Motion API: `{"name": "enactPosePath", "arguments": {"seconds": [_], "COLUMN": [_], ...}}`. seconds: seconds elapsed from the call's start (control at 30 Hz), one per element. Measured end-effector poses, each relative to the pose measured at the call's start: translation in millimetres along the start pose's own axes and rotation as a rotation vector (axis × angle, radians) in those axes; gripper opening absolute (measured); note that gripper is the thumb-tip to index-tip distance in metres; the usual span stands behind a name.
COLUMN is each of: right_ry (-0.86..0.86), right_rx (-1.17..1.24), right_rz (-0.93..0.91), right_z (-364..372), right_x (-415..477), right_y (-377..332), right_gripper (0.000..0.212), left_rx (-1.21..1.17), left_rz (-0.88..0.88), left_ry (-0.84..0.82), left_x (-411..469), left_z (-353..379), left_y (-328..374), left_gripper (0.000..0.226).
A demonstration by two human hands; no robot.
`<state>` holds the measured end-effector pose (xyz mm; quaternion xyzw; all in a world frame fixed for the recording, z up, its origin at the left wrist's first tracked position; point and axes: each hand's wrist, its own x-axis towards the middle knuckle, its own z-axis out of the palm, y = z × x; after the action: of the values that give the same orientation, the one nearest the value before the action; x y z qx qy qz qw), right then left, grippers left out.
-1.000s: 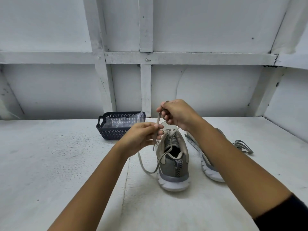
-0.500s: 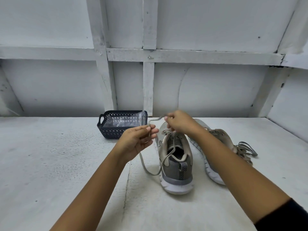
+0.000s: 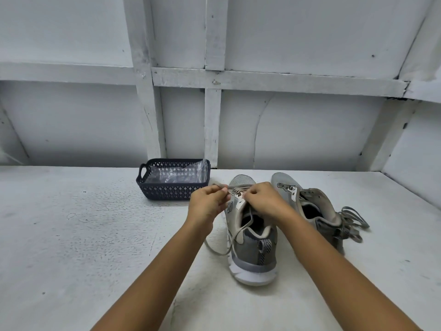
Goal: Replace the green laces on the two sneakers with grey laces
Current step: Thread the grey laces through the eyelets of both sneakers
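Right grip [image 3: 263, 200] lowered to near sneaker [image 3: 253, 256], left grip [image 3: 207, 203] drawn in beside it, lace [image 3: 218, 185] pulled level

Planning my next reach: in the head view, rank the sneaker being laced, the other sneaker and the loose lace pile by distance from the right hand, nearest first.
1. Sneaker being laced, under the right hand.
2. Other sneaker, just to its right.
3. Loose lace pile, farthest right.

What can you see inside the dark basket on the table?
Inside the basket lies a crumpled clear plastic bag, reaching up to the rim at the right. Whether the bag holds anything cannot be told, and the near wall hides the basket's floor.
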<state>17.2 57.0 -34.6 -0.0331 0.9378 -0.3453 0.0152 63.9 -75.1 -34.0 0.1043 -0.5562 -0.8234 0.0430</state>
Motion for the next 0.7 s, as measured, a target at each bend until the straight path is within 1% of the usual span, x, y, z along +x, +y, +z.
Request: {"name": "enactPosePath", "arguments": {"seconds": [0.1,0.17,0.43,0.7], "right_ry": [-0.011,-0.006,0.024,0.046], "right_rx": [0.074,0.103,0.117,0.131], "right_rz": [-0.006,-0.014,-0.079,-0.111], "right_z": [-1,1,5,8], "right_x": [1,2,2,5], "right_y": [2,4,9,14], "right_gripper": [0.028,0.029,0.029,0.03], "left_rx": [0.132,0.176,0.155,0.145], "left_rz": [0.086,0.122,0.12,0.136], "left_ry": [-0.006,0.003,0.064,0.045], "left_x": [1,2,10,11], "left_z": [5,9,14,16], "left_y": [-5,-7,-14,-18], "left_gripper": [0.021,0.021,0.021,0.022]}}
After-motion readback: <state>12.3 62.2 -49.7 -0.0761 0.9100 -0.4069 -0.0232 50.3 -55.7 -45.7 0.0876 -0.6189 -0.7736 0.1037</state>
